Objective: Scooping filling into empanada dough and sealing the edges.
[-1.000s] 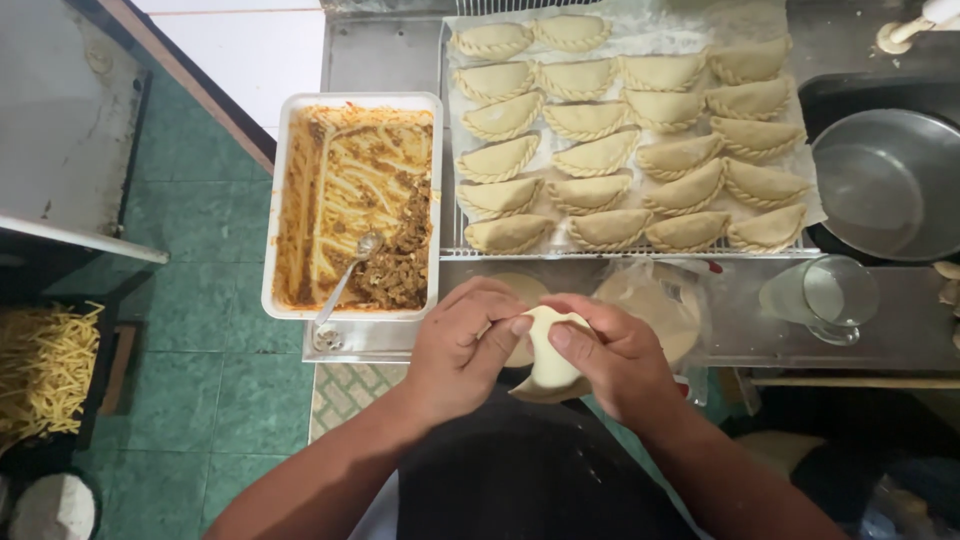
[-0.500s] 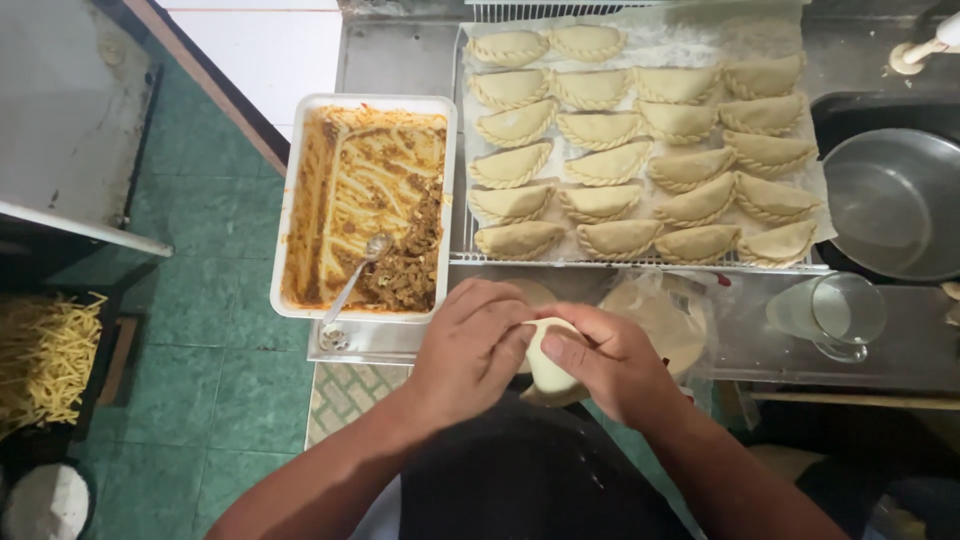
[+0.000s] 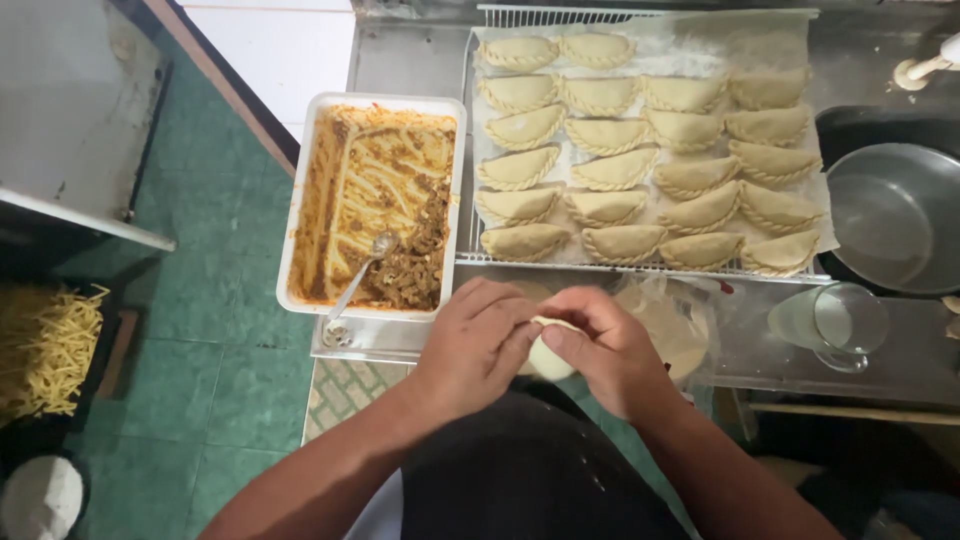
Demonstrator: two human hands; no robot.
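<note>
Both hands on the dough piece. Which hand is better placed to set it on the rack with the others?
Right, probably. The right hand sits under the wire rack, nearest its front row of folded pastries. The left hand also grips the dough piece but lies closer to the filling tray.

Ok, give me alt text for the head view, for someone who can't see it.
Both hands, left hand and right hand, pinch a pale folded dough pastry at a steel counter. Behind them a wire rack holds rows of crimped pastries, beside a white tray of brown filling with a spoon.
</note>
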